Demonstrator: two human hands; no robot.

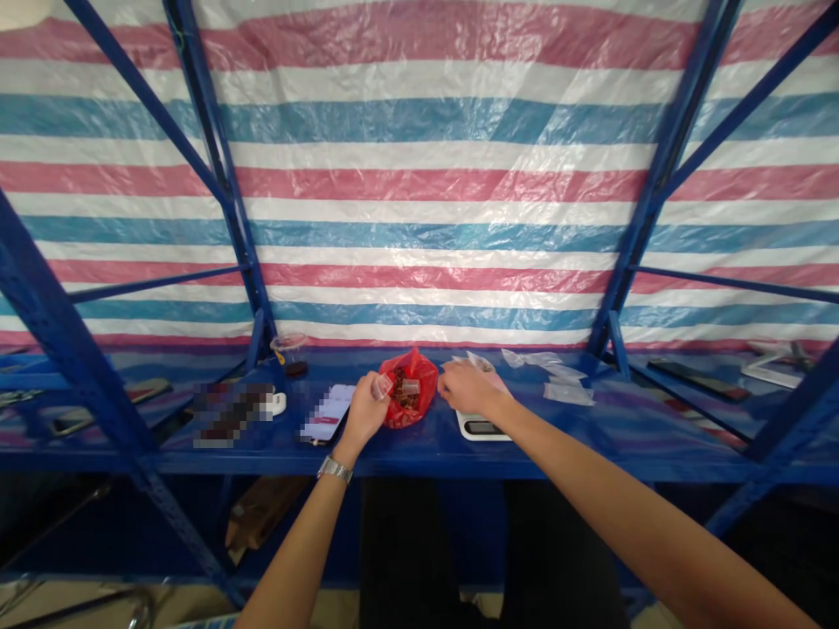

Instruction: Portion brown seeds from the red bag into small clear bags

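Observation:
A red plastic bag (429,397), its mouth spread wide, stands on the blue shelf with small brown pieces (405,397) inside. Among the pieces lies a small clear plastic cup (411,385). My left hand (367,404), with a watch on its wrist, is closed around another small clear cup (381,385) at the bag's left rim. At the right rim, my right hand (464,386) has its fingers curled in a pinch on the red bag's edge. Beneath that hand sits a white kitchen scale (477,428), partly hidden by my forearm.
Small clear plastic bags (567,390) lie right of the scale. To the left are a lit phone (329,412), a small white device (278,404) and a clear tub (289,349). Blue metal posts (229,183) flank the shelf; striped plastic sheeting (426,175) hangs behind.

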